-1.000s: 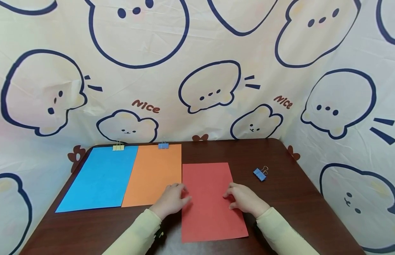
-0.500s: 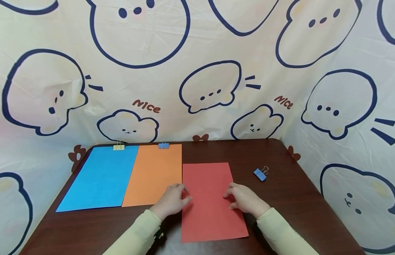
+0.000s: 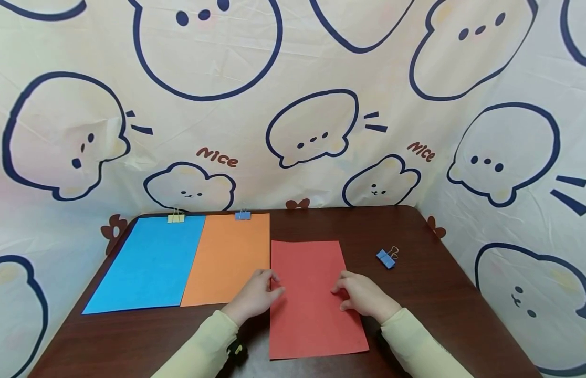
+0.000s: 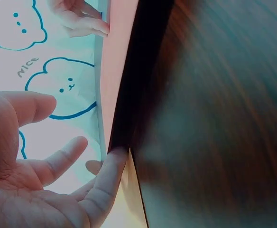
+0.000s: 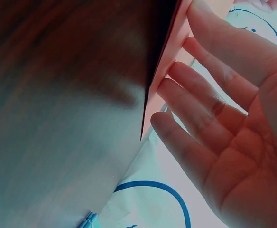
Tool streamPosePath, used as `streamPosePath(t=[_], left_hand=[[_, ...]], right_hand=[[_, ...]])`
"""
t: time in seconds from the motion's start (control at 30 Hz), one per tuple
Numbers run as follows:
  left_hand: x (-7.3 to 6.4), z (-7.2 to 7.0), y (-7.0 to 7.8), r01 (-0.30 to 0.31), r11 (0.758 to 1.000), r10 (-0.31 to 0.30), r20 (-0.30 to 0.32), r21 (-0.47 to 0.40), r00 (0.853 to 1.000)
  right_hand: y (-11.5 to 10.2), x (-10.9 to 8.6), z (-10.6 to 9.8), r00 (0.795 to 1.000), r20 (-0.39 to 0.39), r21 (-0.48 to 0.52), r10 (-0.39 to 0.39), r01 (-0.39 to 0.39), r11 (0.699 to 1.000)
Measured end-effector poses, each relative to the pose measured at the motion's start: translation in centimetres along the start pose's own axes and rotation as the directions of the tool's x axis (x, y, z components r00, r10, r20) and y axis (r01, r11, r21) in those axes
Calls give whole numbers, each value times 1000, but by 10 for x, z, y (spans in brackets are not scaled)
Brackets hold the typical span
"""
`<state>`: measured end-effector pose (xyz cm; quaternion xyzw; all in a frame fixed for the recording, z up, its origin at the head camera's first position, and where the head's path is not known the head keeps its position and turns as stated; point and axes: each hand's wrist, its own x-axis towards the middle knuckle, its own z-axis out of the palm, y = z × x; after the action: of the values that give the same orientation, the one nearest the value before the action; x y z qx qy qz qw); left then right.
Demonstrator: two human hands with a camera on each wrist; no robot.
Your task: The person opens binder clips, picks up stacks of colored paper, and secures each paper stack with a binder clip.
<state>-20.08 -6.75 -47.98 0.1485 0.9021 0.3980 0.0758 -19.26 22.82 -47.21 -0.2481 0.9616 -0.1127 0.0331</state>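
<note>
A red sheet (image 3: 307,320), paper or card, lies flat on the table in the middle of the head view. At its left edge is my left hand (image 3: 253,297); the left wrist view shows the thumb and fingers (image 4: 62,161) spread apart, with a lower fingertip at the sheet's edge. Over the right edge, the fingertips of my right hand (image 3: 366,297) rest on the red surface, gripping nothing. Loosely bent fingers (image 5: 195,114) appear along that edge in the right wrist view.
Left of the red sheet lie an orange sheet (image 3: 231,257) and a blue sheet (image 3: 148,268). A blue binder clip (image 3: 243,216) and a yellow binder clip (image 3: 176,218) sit at their far edges. Another blue binder clip (image 3: 385,259) lies right. A patterned curtain (image 3: 293,79) surrounds the table.
My left hand has lifted and turned slightly at the sheet's left edge. The right hand and the sheets look unmoved.
</note>
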Motion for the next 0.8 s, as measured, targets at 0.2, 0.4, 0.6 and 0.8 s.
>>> streamPosePath(t=[0.2, 0.4, 0.6, 0.8], left_hand=[[-1, 1, 2, 4, 1000, -4, 0, -17, 1000], [-6, 2, 4, -58, 998, 58, 18, 18, 998], [-11, 4, 2, -216, 968, 210, 56, 125, 976], [-14, 6, 2, -261, 947, 244, 110, 188, 963]], right_hand=[[0, 0, 0, 1000, -2, 10, 6, -6, 1000], [0, -1, 0, 1000, -3, 13, 7, -7, 1000], [0, -1, 0, 1000, -11, 27, 6, -6, 1000], [2, -1, 1, 1000, -9, 29, 6, -6, 1000]])
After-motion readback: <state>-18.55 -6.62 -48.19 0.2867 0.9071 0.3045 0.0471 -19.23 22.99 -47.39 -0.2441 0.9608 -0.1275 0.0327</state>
